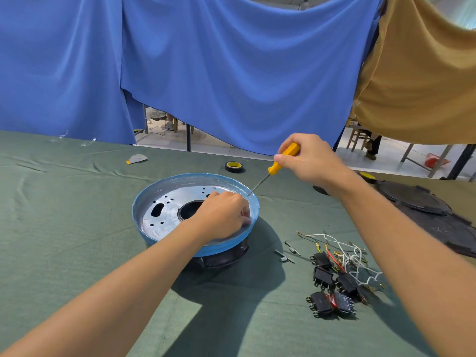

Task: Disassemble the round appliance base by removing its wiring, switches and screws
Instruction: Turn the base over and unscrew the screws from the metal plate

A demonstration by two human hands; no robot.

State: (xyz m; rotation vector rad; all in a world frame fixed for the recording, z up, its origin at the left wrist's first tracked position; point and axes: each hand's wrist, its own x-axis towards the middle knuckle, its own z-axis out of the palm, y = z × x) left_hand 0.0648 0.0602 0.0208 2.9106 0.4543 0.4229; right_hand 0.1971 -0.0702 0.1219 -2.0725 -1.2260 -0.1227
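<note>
While my right hand (309, 161) grips the screwdriver (283, 158), tip at the far-right rim of the round base (167, 204) on the tabletop (77, 228), my left hand (221, 212) lies curled inside that base. I cannot tell whether it holds anything. I'd seat the tip squarely and keep the base from turning.

The blue-rimmed round base (164, 207) sits upright – silver plate showing; black switches (332, 287), wires (345, 249), screws (287, 253) lie just right.
</note>
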